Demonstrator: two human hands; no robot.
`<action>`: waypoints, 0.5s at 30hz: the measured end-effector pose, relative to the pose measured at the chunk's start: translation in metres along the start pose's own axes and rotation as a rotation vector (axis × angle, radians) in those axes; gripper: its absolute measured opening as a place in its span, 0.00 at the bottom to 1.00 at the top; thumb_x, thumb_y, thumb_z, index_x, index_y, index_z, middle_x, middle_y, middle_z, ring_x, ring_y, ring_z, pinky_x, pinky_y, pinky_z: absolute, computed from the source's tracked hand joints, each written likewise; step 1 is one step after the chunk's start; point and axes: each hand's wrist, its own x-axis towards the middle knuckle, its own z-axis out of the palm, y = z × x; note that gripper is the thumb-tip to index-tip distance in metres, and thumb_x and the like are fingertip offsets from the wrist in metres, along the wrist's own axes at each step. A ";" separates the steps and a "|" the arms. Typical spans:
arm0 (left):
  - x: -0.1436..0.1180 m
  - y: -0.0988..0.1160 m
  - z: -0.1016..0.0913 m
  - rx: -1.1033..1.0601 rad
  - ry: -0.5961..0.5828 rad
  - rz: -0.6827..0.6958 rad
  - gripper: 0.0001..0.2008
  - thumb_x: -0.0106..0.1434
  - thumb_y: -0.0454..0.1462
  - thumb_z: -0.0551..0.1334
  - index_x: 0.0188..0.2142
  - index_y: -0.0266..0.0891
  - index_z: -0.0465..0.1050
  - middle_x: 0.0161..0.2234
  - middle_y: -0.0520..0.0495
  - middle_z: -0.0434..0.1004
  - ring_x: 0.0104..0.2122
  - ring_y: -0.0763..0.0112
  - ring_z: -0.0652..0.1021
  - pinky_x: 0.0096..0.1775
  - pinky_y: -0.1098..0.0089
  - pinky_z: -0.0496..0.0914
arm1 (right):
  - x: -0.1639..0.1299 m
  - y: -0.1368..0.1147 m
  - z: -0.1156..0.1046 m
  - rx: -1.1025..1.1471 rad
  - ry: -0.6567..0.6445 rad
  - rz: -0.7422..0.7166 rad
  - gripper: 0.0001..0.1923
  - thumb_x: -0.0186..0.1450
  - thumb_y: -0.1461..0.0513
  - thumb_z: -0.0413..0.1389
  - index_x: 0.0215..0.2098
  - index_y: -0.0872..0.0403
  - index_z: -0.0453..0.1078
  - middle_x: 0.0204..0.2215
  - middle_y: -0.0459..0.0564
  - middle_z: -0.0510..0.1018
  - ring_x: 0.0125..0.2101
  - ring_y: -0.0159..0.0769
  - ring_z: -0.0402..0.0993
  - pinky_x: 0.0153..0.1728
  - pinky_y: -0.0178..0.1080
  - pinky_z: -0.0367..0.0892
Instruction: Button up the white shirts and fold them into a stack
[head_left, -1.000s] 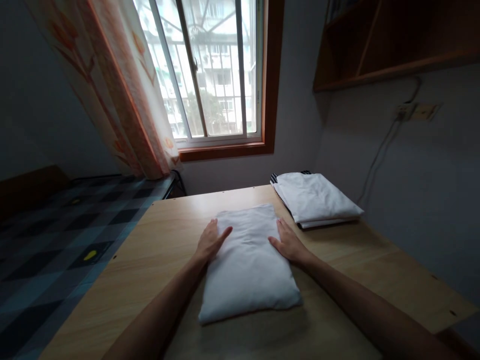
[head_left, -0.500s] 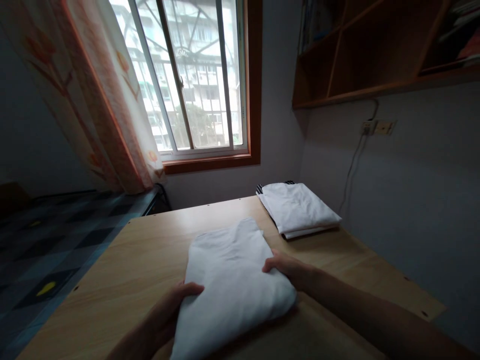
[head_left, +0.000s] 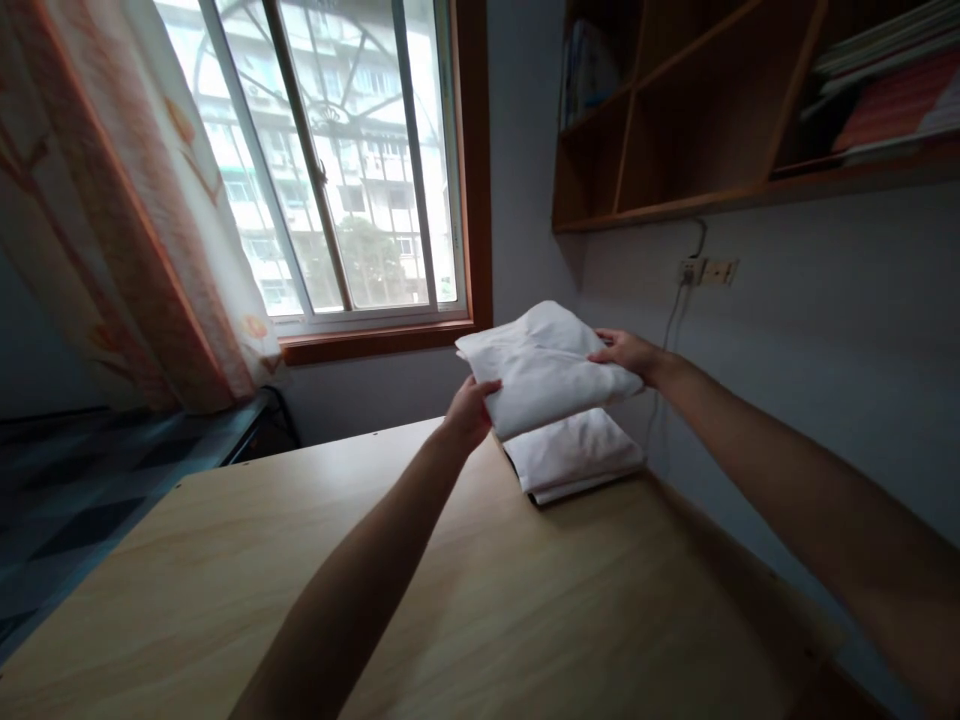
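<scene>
Between my two hands hangs a folded white garment [head_left: 547, 370], held in the air above a stack of folded white clothes [head_left: 577, 455] at the table's far right corner. My left hand [head_left: 471, 408] grips its near left edge, thumb on top and fingers underneath. On the right edge, my right hand [head_left: 628, 356] pinches the cloth the same way. The raised garment hides the back of the stack. A dark edge shows under the stack's lowest layer. What kind of garment I hold cannot be told.
The wooden table [head_left: 337, 560] spreads below my arms. Behind it are a window [head_left: 337, 160] and a patterned curtain [head_left: 165, 220]. A wall shelf [head_left: 697, 130] with books overhangs the right side, above a socket [head_left: 705, 271] with a cord. A checked bed [head_left: 97, 500] stands at left.
Both hands have lifted the folded white garment off the near part of the table and carried it forward and right, over the stack. The view has turned slightly right.
</scene>
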 end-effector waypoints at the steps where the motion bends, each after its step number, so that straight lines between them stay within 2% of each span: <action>1: 0.005 -0.021 0.002 0.018 0.050 -0.074 0.20 0.49 0.29 0.63 0.43 0.38 0.65 0.36 0.45 0.73 0.30 0.70 0.74 0.34 0.67 0.71 | 0.003 0.023 -0.004 -0.102 0.072 0.042 0.31 0.52 0.68 0.61 0.55 0.57 0.67 0.46 0.55 0.78 0.35 0.37 0.77 0.35 0.35 0.72; 3: 0.003 -0.063 -0.001 0.084 0.143 -0.209 0.22 0.47 0.26 0.64 0.43 0.37 0.63 0.31 0.46 0.71 0.27 0.70 0.72 0.30 0.67 0.70 | 0.003 0.074 -0.004 -0.287 0.185 0.149 0.28 0.51 0.69 0.61 0.52 0.60 0.70 0.44 0.57 0.79 0.38 0.41 0.77 0.37 0.37 0.72; 5: -0.006 -0.095 -0.007 0.130 0.185 -0.284 0.24 0.45 0.24 0.65 0.43 0.36 0.64 0.29 0.46 0.70 0.26 0.70 0.72 0.29 0.67 0.70 | -0.002 0.121 0.002 -0.350 0.214 0.195 0.24 0.49 0.67 0.63 0.46 0.60 0.75 0.40 0.56 0.81 0.40 0.46 0.77 0.39 0.40 0.72; 8: -0.015 -0.114 -0.014 0.163 0.182 -0.313 0.26 0.45 0.24 0.66 0.45 0.35 0.64 0.28 0.48 0.70 0.24 0.72 0.73 0.29 0.69 0.70 | -0.007 0.166 0.009 -0.410 0.258 0.203 0.20 0.52 0.64 0.62 0.44 0.59 0.76 0.40 0.54 0.81 0.44 0.49 0.76 0.46 0.42 0.70; 12: -0.011 -0.105 -0.013 0.153 0.120 -0.252 0.27 0.46 0.26 0.67 0.47 0.36 0.64 0.27 0.52 0.69 0.22 0.76 0.71 0.28 0.72 0.69 | -0.004 0.177 0.004 -0.470 0.326 0.139 0.24 0.53 0.64 0.59 0.49 0.62 0.74 0.47 0.59 0.78 0.49 0.51 0.73 0.51 0.44 0.66; 15: -0.013 -0.101 -0.010 0.063 0.075 -0.103 0.27 0.47 0.31 0.68 0.47 0.40 0.64 0.29 0.53 0.69 0.26 0.76 0.73 0.32 0.71 0.70 | -0.003 0.175 0.003 -0.488 0.361 0.051 0.25 0.55 0.65 0.56 0.52 0.59 0.72 0.50 0.56 0.77 0.49 0.43 0.74 0.52 0.39 0.66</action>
